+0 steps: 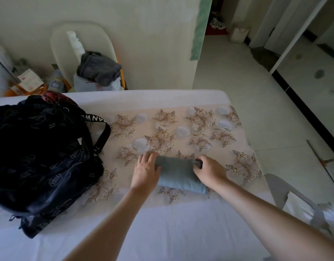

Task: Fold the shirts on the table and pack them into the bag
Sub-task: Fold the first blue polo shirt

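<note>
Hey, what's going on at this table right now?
A person is handling a small blue-grey shirt on the table. The left hand and right hand each hold one end of it, fingers curled over the cloth. The shirt is already folded into a compact bundle. The dark bag sits on the table to the person's left, apart from the shirt, which has not gone in yet.

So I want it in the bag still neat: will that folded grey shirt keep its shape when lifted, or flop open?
Likely floppy: the folded shirt is soft cloth with rounded, bulging edges. Gripped at both ends by the left hand and right hand, its middle would probably sag. A small bundle, so probably light.
</note>
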`<act>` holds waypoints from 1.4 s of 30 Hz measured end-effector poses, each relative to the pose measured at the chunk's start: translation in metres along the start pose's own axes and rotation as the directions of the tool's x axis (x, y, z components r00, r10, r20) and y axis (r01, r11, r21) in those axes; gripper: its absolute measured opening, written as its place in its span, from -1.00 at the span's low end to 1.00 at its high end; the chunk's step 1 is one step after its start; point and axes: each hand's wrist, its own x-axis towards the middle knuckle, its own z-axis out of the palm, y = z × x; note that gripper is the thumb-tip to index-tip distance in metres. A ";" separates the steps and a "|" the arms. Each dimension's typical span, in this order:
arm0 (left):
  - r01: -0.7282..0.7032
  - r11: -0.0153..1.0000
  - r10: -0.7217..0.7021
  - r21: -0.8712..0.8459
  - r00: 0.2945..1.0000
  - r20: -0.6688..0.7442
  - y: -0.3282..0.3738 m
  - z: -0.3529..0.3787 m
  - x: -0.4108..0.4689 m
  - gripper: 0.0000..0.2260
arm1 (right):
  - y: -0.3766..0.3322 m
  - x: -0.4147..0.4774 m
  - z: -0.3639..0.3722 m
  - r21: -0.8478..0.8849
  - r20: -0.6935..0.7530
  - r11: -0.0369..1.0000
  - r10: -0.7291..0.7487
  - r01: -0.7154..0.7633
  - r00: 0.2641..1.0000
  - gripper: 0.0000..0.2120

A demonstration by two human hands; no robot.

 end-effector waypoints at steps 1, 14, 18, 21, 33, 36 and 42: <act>-0.114 0.991 0.119 0.066 0.990 -0.076 0.006 0.007 -0.004 -0.70 | 0.000 0.001 0.006 -0.066 -0.065 0.998 -0.017 0.013 0.998 -0.76; -0.116 0.976 0.023 0.183 0.896 0.443 0.005 0.038 0.008 -0.40 | 0.022 -0.001 0.049 -0.166 0.137 0.917 -0.342 0.362 0.930 -0.29; 0.173 0.981 -0.195 0.091 0.871 0.450 0.014 0.035 0.023 -0.35 | 0.022 -0.001 0.044 -0.135 0.201 0.926 -0.324 0.354 0.925 -0.25; 0.418 0.908 -0.381 -0.024 0.850 0.363 0.026 0.032 0.039 -0.30 | 0.016 0.006 0.041 -0.190 0.174 0.931 -0.279 0.311 0.944 -0.20; 0.680 0.717 -0.475 -0.151 0.636 0.608 0.015 0.009 0.061 -0.19 | 0.009 0.011 0.032 -0.164 0.203 0.838 -0.487 0.520 0.850 -0.27; 0.582 0.760 -0.327 -0.290 0.727 0.604 0.016 -0.012 0.043 -0.68 | -0.013 0.015 0.011 -0.026 0.278 0.842 -0.512 0.539 0.813 -0.14; 0.267 0.920 -0.116 -0.286 0.884 0.453 -0.015 -0.067 0.007 -0.76 | -0.091 0.004 -0.011 -0.006 0.402 0.865 -0.457 0.502 0.793 -0.40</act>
